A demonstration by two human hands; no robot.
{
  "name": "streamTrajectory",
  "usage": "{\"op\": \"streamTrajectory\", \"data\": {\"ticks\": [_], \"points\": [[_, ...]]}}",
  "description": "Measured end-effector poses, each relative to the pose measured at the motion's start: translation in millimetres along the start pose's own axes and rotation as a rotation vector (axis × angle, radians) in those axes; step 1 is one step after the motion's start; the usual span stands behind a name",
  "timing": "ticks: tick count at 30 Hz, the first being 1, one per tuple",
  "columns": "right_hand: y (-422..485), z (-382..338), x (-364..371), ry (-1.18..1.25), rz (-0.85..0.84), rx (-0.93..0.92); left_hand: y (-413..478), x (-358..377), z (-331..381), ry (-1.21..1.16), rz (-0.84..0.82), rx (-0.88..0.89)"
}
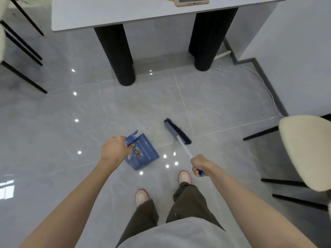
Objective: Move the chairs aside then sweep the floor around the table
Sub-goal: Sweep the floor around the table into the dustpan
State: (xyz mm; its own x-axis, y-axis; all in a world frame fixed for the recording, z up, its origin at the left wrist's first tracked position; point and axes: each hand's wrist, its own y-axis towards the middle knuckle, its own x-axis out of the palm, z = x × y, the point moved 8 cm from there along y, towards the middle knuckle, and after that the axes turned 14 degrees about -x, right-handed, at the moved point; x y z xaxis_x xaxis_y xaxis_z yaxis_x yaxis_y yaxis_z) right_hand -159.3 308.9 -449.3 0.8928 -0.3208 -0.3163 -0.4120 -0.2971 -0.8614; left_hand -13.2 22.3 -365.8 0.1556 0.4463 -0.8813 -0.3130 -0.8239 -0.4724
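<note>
My left hand (114,149) grips the handle of a blue dustpan (143,153), whose pan sits on the grey tiled floor just ahead of my feet. My right hand (199,165) is closed around the white handle of a broom (177,131). Its blue head with dark bristles rests on the floor to the right of the dustpan, a small gap between them. The white table (107,13) on two thick black legs stands ahead. A cream chair (308,151) is at my right; another chair's black legs (23,51) are far left.
A white cable (259,77) runs along the floor by the right wall and its dark skirting. A tablet (191,0) lies on the table's far edge. Small dark specks lie on the tiles near the broom. Open floor stretches to the left.
</note>
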Motion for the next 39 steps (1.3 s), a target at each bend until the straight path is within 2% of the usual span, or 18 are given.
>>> {"op": "streamTrajectory", "data": {"ticks": [4,8,11,19,23,29,31,35,37,39], "points": [[-20.1,-3.2,56.1,-0.006,-0.072,0.014,-0.3,5.4,-36.1,-0.008,-0.041,0.003],[-44.5,2.6,84.1,0.234,-0.186,0.077,4.3,7.8,-62.7,-0.065,-0.071,-0.022],[-62.9,-2.4,78.5,0.285,-0.191,0.084,5.6,8.6,-75.1,-0.12,-0.096,-0.033],[-73.1,-45.6,58.7,0.138,-0.034,-0.013,6.7,8.7,-110.4,-0.198,-0.081,-0.08],[-37.2,-68.3,55.0,0.022,0.056,-0.091,-0.7,10.1,-119.6,-0.217,-0.064,-0.111],[5.5,-72.7,61.2,-0.147,0.087,-0.117,-4.0,15.1,-140.6,-0.222,-0.057,-0.172],[5.6,-59.6,71.6,-0.255,0.047,-0.104,-5.6,17.9,-144.9,-0.228,-0.045,-0.193],[-16.8,-31.2,96.7,-0.295,-0.113,-0.068,-8.8,26.6,-149.2,-0.274,-0.037,-0.234],[-32.4,-28.4,103.4,-0.233,-0.197,-0.029,-9.1,31.6,-150.0,-0.276,-0.04,-0.239],[-45.4,-35.6,103.0,-0.07,-0.263,0.02,-9.5,32.4,-149.3,-0.275,-0.041,-0.248]]}}
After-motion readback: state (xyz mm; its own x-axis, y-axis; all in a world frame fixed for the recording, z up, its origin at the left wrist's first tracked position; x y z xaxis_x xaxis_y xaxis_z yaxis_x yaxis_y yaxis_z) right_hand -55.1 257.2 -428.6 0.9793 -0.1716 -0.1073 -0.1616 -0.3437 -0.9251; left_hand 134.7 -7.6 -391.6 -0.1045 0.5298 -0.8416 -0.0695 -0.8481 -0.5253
